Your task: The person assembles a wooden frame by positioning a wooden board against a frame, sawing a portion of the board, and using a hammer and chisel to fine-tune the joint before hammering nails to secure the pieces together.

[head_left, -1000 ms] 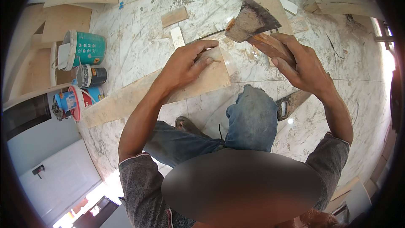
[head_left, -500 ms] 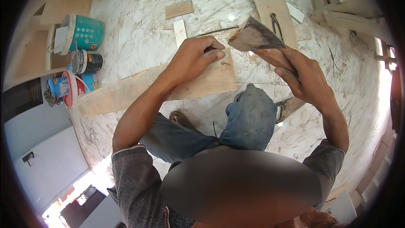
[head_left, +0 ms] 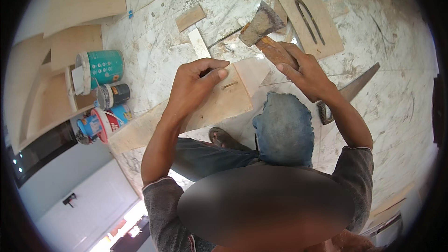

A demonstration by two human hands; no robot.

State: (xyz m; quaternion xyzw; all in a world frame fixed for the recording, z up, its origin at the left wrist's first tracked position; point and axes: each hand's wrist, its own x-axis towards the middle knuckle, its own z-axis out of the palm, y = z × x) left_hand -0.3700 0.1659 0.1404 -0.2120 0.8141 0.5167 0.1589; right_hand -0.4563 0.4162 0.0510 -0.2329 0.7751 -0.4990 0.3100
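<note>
My right hand (head_left: 305, 72) grips the wooden handle of a hatchet (head_left: 262, 24), its grey metal head raised above the floor. My left hand (head_left: 193, 86) pinches a nail (head_left: 228, 84) upright-ish against a long plywood strip (head_left: 219, 105) that lies on the marble floor. The hatchet head hovers a little beyond and to the right of the nail. My knee in blue jeans (head_left: 282, 128) is just below the strip.
Pincers (head_left: 305, 11) lie on a plank (head_left: 303, 9) at the top right. A handsaw (head_left: 350, 91) rests right of my wrist. Several cans (head_left: 100, 67) stand at the left beside plywood sheets (head_left: 86, 0). Small wood offcuts (head_left: 190, 17) lie ahead.
The view has tilted and shifted. The hatchet head stays raised above the strip; my left hand now holds a nail at the board's end.
</note>
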